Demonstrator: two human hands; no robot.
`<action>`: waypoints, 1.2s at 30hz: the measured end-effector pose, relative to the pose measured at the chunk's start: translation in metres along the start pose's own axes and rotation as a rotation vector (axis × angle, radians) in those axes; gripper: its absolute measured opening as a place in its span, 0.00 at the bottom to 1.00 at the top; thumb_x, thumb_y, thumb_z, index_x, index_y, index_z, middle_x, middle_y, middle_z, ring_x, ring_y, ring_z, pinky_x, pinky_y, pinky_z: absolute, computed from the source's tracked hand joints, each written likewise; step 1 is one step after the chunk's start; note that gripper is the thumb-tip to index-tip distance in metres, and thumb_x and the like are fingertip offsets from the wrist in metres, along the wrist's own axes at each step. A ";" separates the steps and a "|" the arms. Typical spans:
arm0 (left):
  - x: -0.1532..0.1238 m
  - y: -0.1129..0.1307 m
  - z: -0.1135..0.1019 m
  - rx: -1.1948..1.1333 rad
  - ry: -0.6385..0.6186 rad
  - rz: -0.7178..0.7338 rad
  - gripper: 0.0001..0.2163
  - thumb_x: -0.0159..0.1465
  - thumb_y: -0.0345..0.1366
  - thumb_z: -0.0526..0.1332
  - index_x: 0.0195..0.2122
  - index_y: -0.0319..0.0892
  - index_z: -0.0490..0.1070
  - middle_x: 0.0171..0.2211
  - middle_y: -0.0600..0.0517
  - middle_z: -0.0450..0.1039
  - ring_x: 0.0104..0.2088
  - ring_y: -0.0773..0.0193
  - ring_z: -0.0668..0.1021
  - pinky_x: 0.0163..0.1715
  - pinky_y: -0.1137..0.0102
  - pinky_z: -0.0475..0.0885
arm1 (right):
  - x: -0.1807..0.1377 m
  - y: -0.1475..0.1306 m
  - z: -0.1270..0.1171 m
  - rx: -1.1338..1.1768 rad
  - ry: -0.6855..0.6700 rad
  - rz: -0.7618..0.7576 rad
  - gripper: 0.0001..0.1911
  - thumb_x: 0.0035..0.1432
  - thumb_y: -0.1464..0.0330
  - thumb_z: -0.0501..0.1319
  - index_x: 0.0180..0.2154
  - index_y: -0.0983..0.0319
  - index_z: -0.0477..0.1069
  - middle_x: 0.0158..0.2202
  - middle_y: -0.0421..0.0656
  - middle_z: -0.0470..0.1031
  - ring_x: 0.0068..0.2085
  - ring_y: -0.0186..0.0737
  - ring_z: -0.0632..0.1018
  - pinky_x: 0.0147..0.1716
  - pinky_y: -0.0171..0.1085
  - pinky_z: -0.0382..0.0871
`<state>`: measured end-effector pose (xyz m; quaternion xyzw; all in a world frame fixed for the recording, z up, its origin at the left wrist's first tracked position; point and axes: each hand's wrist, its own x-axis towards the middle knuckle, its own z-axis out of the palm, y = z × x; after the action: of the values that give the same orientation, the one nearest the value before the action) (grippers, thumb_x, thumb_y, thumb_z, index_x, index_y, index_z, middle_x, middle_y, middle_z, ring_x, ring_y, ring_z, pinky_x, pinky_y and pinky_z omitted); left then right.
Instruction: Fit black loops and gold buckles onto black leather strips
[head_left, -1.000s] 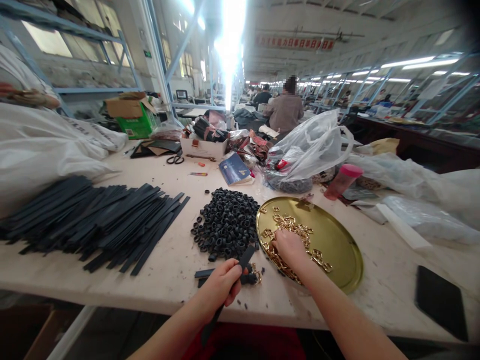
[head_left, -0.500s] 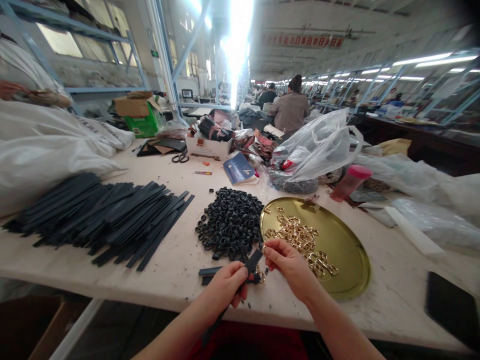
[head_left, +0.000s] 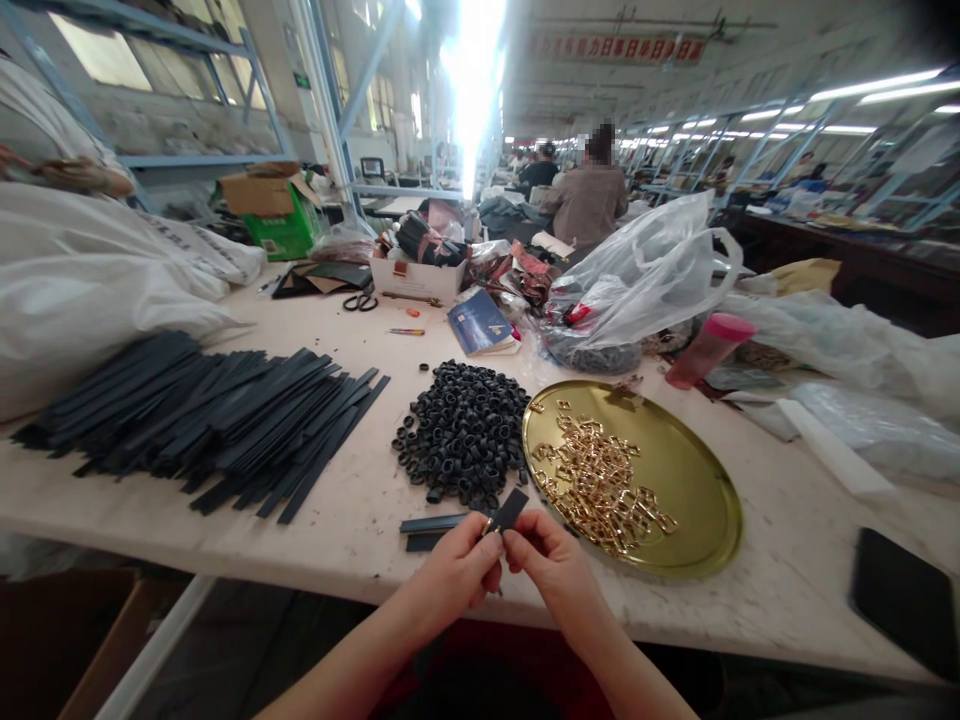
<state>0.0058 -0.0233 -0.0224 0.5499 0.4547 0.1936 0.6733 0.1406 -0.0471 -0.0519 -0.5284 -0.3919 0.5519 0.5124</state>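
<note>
A dark strap (head_left: 511,507) stands tilted up between my hands, its free end pointing away from me. My left hand (head_left: 466,562) is closed and pinches it. Glints of a gold buckle (head_left: 490,527) show around the strap by my thumbs. My right hand (head_left: 546,556) is closed too, its thumb and finger pressed at the buckle and the strap's edge; the exact grip is partly hidden. Behind my left hand lie a few finished-looking strap pieces (head_left: 431,524). Beyond are a heap of small black loops (head_left: 465,430) and a gold tray (head_left: 697,510) holding many gold buckles (head_left: 592,480).
Many loose dark straps (head_left: 225,420) spread across the left of the table. A black phone-like slab (head_left: 904,600) lies at the right edge. Farther back are scissors (head_left: 361,300), a blue booklet (head_left: 480,322), a pink-lidded cup (head_left: 709,350) and a clear plastic bag (head_left: 637,290). People sit farther off.
My right hand has moved left and nearer to me, against my left hand. The buckle, before at the strap's tip, now sits farther down the strap by my thumbs.
</note>
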 end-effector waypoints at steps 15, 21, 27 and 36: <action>-0.001 -0.017 0.001 -0.027 0.053 -0.036 0.11 0.59 0.43 0.50 0.28 0.40 0.59 0.16 0.59 0.61 0.15 0.74 0.60 0.15 0.77 0.53 | -0.009 0.001 0.002 -0.439 0.031 -0.219 0.05 0.47 0.67 0.59 0.24 0.61 0.65 0.25 0.39 0.65 0.28 0.35 0.66 0.29 0.34 0.59; -0.011 -0.012 -0.008 0.222 0.003 0.128 0.12 0.59 0.43 0.53 0.25 0.40 0.62 0.17 0.58 0.63 0.19 0.72 0.64 0.21 0.77 0.58 | -0.007 -0.004 -0.001 -0.200 -0.181 0.063 0.09 0.49 0.63 0.58 0.26 0.61 0.62 0.20 0.35 0.62 0.24 0.31 0.63 0.24 0.32 0.57; 0.005 -0.019 -0.017 0.013 0.016 0.033 0.13 0.52 0.45 0.58 0.28 0.41 0.59 0.16 0.59 0.64 0.15 0.72 0.64 0.15 0.77 0.57 | 0.004 -0.010 -0.009 -0.215 -0.333 -0.023 0.15 0.53 0.56 0.55 0.28 0.62 0.65 0.23 0.37 0.65 0.26 0.33 0.67 0.26 0.32 0.59; 0.022 -0.021 -0.023 0.182 0.138 0.072 0.11 0.58 0.43 0.50 0.30 0.41 0.61 0.15 0.60 0.62 0.12 0.74 0.59 0.13 0.78 0.54 | 0.075 -0.006 -0.026 -1.533 0.151 -0.233 0.07 0.55 0.69 0.54 0.30 0.64 0.68 0.32 0.51 0.72 0.35 0.46 0.73 0.33 0.39 0.60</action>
<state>-0.0069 -0.0005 -0.0503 0.6101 0.4957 0.2132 0.5802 0.1739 0.0246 -0.0632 -0.7267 -0.6811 0.0320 0.0840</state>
